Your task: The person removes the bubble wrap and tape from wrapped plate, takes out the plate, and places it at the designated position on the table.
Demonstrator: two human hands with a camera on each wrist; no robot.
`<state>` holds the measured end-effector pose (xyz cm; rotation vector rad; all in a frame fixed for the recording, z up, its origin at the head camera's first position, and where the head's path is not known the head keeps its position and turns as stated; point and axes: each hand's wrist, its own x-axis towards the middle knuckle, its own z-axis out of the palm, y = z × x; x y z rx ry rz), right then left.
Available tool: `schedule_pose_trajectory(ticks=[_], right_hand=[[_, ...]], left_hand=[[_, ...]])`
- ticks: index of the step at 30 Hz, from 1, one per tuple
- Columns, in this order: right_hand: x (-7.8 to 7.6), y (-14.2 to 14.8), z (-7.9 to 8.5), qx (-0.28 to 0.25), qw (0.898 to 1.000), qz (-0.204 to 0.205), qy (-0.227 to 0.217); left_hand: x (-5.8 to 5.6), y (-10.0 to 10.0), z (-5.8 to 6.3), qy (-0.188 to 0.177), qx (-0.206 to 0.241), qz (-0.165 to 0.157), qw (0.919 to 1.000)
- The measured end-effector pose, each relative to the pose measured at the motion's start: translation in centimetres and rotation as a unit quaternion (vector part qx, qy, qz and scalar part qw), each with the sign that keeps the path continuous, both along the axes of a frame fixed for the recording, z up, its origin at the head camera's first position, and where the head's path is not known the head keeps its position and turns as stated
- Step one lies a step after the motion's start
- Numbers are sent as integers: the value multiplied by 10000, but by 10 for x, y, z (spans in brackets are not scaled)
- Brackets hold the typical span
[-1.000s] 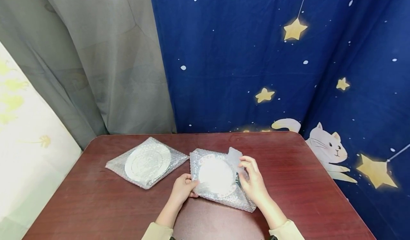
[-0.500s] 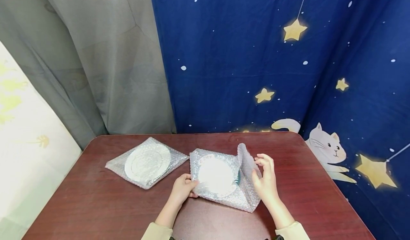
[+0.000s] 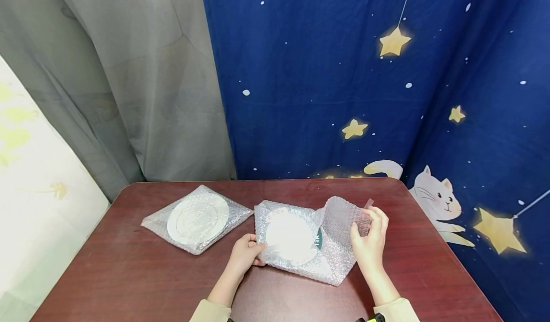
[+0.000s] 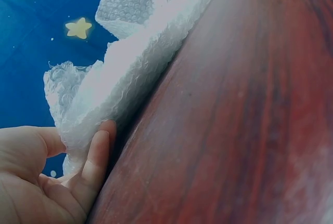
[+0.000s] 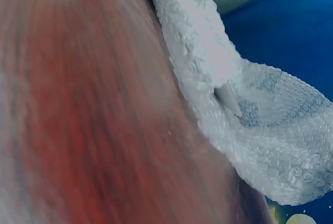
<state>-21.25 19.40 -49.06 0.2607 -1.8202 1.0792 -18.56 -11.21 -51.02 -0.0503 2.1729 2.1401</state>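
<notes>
In the head view, a round white plate lies in a bubble wrap sleeve on the table, its top washed out by glare. A dark green patch with white letters shows at its right side. My left hand grips the sleeve's left edge, thumb on top and fingers below, as the left wrist view also shows. My right hand pinches the raised flap of the sleeve, folded out to the right. The right wrist view shows a grey-white edge poking from the wrap's opening; the hand is outside that view.
A second white plate in bubble wrap lies to the left, its corner close to the first sleeve. A strip of clear tape sticks up by the flap. Grey and blue star-patterned curtains hang behind the reddish-brown table.
My right hand has moved right and drawn the flap up and outward, uncovering more of the green patch. The left hand keeps its grip in the same place.
</notes>
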Motion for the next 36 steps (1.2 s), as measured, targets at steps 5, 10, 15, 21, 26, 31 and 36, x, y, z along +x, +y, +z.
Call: schedule_pose_trajectory(ticks=[5, 10, 15, 21, 26, 31, 36], right_hand=[[-1, 7, -2, 93, 9993, -257, -236], [-2, 14, -5, 360, 9959, -669, -492], [-4, 19, -8, 424, 9916, -950, -773], [-6, 23, -12, 555, 9867, -1127, -1032], [-8, 27, -14, 821, 9843, -1115, -1092], [-10, 37, -14, 1524, 9789, -914, -1013], [-16, 49, -11, 2313, 9695, -514, -626]], left_hand=[[-1, 0, -1, -39, -20, -8, 10000], [2, -2, 10, -139, 112, -152, 9997], [-3, -5, -3, -180, 79, -243, 9995], [-4, -8, -7, -166, 29, -312, 9994], [-4, -10, -5, -157, -6, -377, 9992], [-3, -9, -3, -134, -69, -399, 9991], [-2, -8, -1, -82, -145, -401, 9991]])
